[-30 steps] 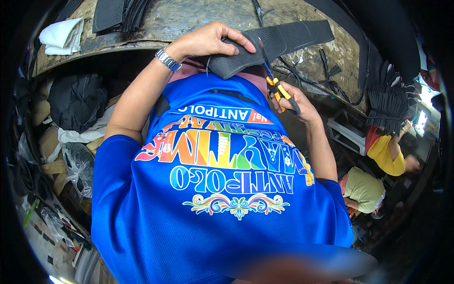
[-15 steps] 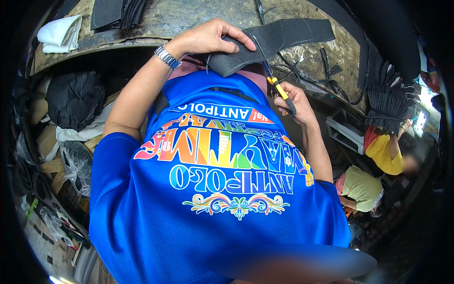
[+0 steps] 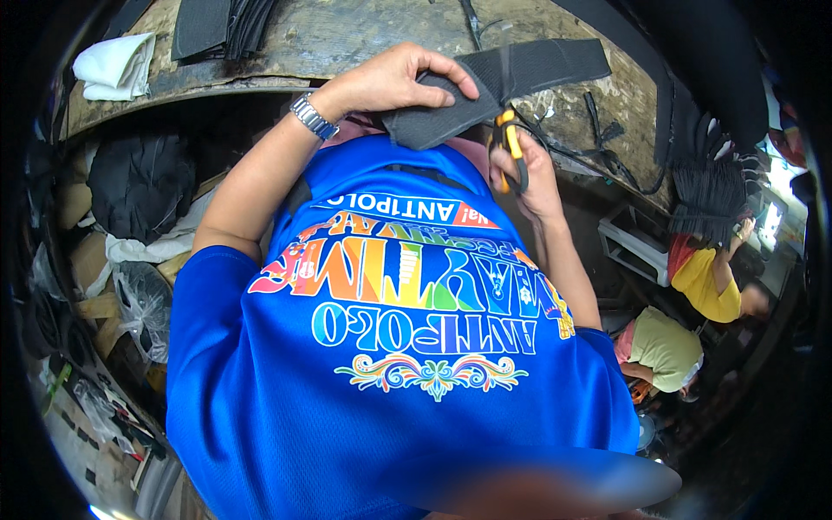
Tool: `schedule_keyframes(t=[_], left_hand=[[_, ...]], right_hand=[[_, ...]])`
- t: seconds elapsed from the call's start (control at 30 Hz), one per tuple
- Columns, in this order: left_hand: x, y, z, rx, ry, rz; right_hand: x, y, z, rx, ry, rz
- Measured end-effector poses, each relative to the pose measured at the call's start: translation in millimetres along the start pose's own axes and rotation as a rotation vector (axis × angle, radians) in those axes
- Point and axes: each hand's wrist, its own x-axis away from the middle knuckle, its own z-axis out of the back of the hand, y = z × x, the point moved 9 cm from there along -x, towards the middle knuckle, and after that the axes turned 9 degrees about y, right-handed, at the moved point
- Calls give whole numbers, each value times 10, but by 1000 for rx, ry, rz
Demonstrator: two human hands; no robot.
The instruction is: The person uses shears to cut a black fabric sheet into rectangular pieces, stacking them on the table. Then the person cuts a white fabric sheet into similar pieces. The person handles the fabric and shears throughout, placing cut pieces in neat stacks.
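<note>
My left hand (image 3: 407,82) is closed on the near left part of a dark grey fabric strip (image 3: 550,68), thumb and fingers pinching it from above. The strip runs rightward across the table edge, and its near left corner hangs over the edge towards my lap. Scissors (image 3: 511,143) with yellow and black handles are in my right hand (image 3: 533,173), fingers wrapped round the loops. They point away from me against the strip's near edge. Most of their blades cannot be seen, so I cannot tell whether they are open.
On the worn wooden table (image 3: 364,39) lie a stack of dark fabric pieces (image 3: 221,26), a folded white cloth (image 3: 117,68) and thin black strips (image 3: 598,130). Black bundled strips (image 3: 711,195) hang at right. Two people work beyond a white plastic stool (image 3: 637,247). A black bundle (image 3: 143,186) lies left.
The scissors and my right hand have moved left and away from me, bringing the blades to the strip. My left hand has shifted slightly right, still holding the fabric.
</note>
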Motion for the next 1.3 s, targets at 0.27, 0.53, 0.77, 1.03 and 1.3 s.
schedule_keyframes(t=[0.27, 0.53, 0.77, 1.03, 1.3], left_hand=[[-120, 460, 23, -139, 73, -199], [-105, 474, -24, 1, 243, -182], [-132, 431, 502, 176, 572, -205], [-43, 409, 581, 128, 654, -176], [-14, 442, 587, 94, 663, -189]], right_hand=[[-215, -578, -264, -366, 87, 336], [-288, -660, -180, -435, 145, 351], [-133, -331, -406, -228, -181, 163], [-73, -179, -432, 64, -258, 98], [-47, -177, -470, -76, -168, 75]])
